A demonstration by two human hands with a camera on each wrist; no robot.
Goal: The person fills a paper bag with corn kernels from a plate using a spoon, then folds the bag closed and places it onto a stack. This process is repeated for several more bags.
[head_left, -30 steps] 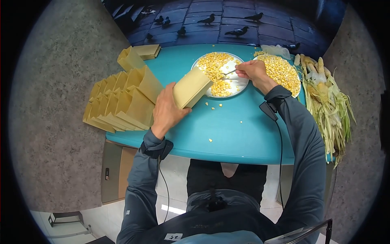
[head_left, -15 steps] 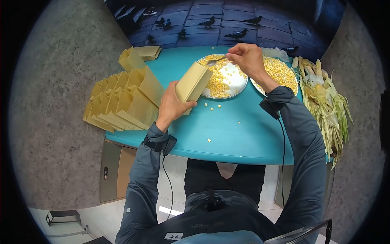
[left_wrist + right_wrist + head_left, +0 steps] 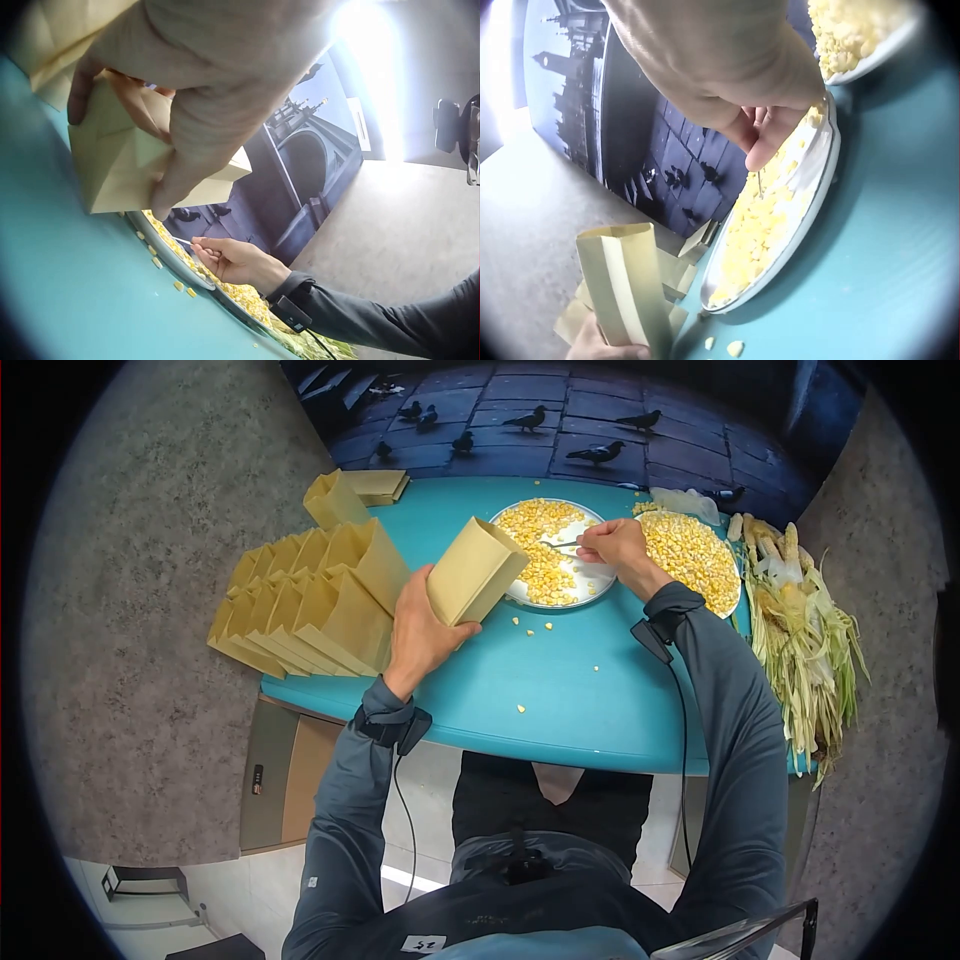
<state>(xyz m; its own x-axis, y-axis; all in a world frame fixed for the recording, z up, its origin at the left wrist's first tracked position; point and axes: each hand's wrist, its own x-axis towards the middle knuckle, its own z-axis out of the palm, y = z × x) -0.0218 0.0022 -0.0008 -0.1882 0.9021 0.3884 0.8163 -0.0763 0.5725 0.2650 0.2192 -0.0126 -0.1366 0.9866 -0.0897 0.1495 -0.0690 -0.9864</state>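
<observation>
Teal table [image 3: 470, 685], arms [image 3: 735, 695] forward, left fingers [image 3: 464, 631] gripping paper bag [image 3: 478, 570], right fingers [image 3: 592, 544] pinching probable spoon [image 3: 563, 544] over corn [image 3: 546, 576]

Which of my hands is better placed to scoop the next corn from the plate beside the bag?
Probably your right hand: it pinches the spoon over the plate, with the tip by the corn. Your left hand is busy gripping the open paper bag.

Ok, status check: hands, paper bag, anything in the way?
Left hand grips paper bag, mouth open. Right hand pinches spoon over the corn plate nearer the bag. Loose kernels on the table beside that plate; nothing seen blocking the bag's mouth.
</observation>
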